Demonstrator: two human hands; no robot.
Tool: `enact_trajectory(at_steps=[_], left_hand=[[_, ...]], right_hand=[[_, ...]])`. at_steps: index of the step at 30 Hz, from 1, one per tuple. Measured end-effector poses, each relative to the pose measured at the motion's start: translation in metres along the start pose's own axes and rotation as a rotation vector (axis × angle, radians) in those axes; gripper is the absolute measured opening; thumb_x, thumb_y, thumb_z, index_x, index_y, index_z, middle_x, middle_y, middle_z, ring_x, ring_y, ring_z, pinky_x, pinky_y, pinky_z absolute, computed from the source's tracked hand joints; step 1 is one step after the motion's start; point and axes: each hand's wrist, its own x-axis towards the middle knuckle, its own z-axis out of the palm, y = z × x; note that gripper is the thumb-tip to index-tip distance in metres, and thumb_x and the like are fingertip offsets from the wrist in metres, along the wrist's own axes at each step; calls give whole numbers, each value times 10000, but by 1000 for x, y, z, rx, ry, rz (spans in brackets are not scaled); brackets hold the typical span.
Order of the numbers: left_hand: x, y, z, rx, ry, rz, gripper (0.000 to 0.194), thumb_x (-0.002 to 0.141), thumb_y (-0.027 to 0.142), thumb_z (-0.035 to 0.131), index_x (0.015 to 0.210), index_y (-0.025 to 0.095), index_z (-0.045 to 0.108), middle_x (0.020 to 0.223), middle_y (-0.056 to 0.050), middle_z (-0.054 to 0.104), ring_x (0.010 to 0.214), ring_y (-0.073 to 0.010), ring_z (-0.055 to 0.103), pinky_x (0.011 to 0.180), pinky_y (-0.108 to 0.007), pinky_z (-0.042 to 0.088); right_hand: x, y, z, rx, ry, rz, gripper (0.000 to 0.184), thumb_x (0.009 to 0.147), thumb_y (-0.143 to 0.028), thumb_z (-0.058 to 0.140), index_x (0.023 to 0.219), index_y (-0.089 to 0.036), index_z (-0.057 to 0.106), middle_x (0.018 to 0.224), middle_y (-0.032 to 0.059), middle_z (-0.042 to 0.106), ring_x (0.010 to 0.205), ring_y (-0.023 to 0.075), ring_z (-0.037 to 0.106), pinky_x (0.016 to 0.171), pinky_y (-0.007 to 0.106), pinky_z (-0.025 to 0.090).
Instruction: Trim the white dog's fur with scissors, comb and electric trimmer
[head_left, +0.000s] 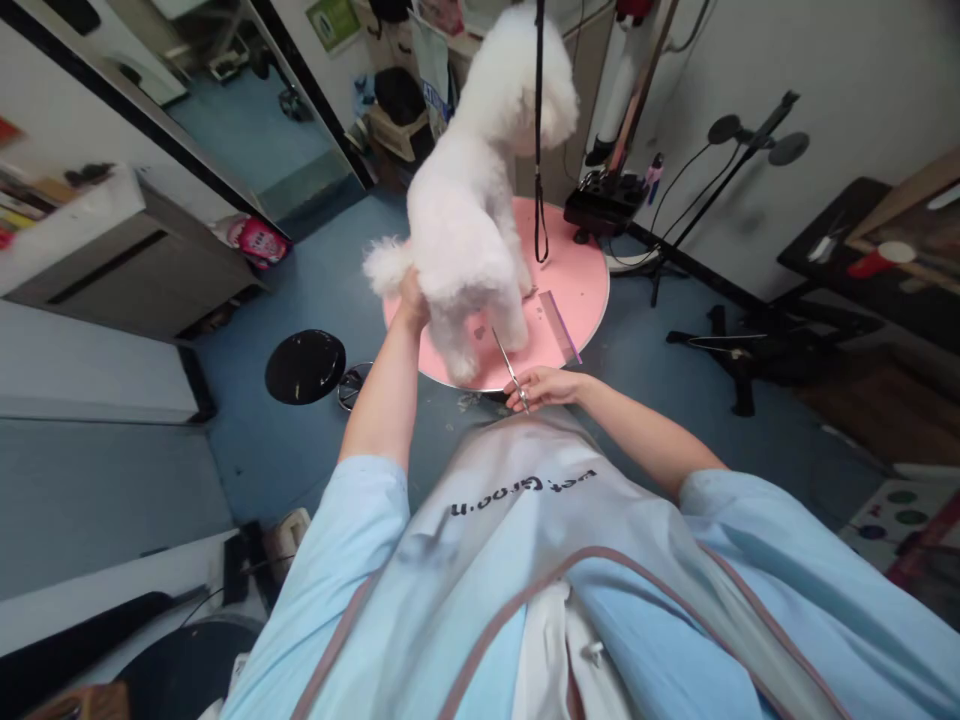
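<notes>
A fluffy white dog (457,230) stands on a round pink grooming table (581,270), its head turned to the right. My left hand (413,298) is at the dog's rear, just below the tail (386,264), closed against the fur; some of its fingers are hidden. In my right hand (541,388), near the table's front edge, is a pair of slim metal scissors (508,364). Their tips point up toward the dog's hind legs, by the gap between them. A comb with a purple spine (561,328) lies on the table to the right of the dog.
A black loop leash (540,215) hangs beside the dog. Behind the table's right side is a black tool tray (606,210) on a post. To the left stands a round black stool (305,367). A black tripod stand (720,190) is at the right wall.
</notes>
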Motion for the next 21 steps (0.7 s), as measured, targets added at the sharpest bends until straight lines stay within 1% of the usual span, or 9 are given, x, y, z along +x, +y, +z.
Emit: enact_trajectory(at_steps=[2, 4, 6, 10, 14, 16, 18, 19, 21], left_hand=[[-5, 5, 3, 30, -7, 40, 186, 711, 191, 621, 880, 131, 673, 942, -111, 689, 1013, -248, 579, 838, -329, 481], [-10, 8, 6, 63, -6, 66, 164, 707, 178, 620, 856, 133, 671, 908, -101, 687, 987, -237, 593, 816, -310, 488], [-14, 9, 10, 91, -9, 74, 144, 709, 177, 625, 840, 134, 669, 892, -96, 683, 976, -230, 597, 809, -295, 491], [-16, 7, 13, 87, -17, 66, 122, 761, 214, 590, 825, 138, 660, 840, -89, 671, 938, -209, 600, 794, -278, 494], [-13, 4, 14, 67, -57, 88, 131, 784, 197, 535, 804, 134, 648, 812, -68, 659, 877, -169, 597, 777, -255, 491], [-12, 2, 14, 82, -49, 84, 151, 782, 218, 542, 843, 140, 656, 836, -69, 668, 877, -168, 592, 765, -251, 490], [-10, 1, 14, 113, -43, 75, 182, 768, 251, 569, 884, 148, 664, 868, -76, 677, 893, -180, 590, 753, -250, 486], [-9, 0, 14, 124, -44, 71, 195, 756, 260, 584, 896, 151, 666, 880, -79, 679, 905, -187, 590, 752, -250, 484], [-8, -1, 13, 123, -46, 30, 216, 744, 279, 602, 911, 158, 664, 903, -79, 678, 933, -192, 588, 765, -249, 476]], right_hand=[[12, -7, -2, 6, 53, -26, 294, 734, -177, 691, 1012, -117, 615, 893, 98, 725, 757, 165, 703, 625, 229, 566], [22, -12, -4, 25, 111, -46, 207, 792, -220, 615, 966, -107, 627, 833, 95, 723, 686, 163, 695, 585, 243, 566], [29, -15, -6, 20, 151, -66, 201, 805, -228, 591, 957, -103, 636, 822, 94, 719, 667, 165, 689, 564, 252, 565], [35, -16, -10, -55, 189, -107, 251, 729, -159, 680, 975, -118, 646, 843, 89, 719, 688, 163, 685, 581, 245, 565], [38, -14, -14, -17, 224, -98, 229, 774, -265, 662, 956, -126, 651, 855, 97, 718, 712, 172, 690, 605, 266, 574], [40, -13, -15, -22, 237, -107, 227, 757, -240, 685, 952, -129, 650, 851, 91, 719, 711, 160, 688, 615, 252, 571], [42, -12, -15, -33, 223, -120, 261, 722, -182, 713, 969, -135, 643, 861, 86, 721, 718, 155, 688, 619, 238, 565], [44, -12, -15, -24, 215, -125, 268, 721, -177, 710, 976, -136, 640, 865, 86, 721, 725, 158, 689, 617, 236, 563], [47, -11, -13, 23, 218, -129, 236, 755, -219, 676, 971, -135, 636, 862, 88, 718, 724, 162, 688, 601, 240, 559]])
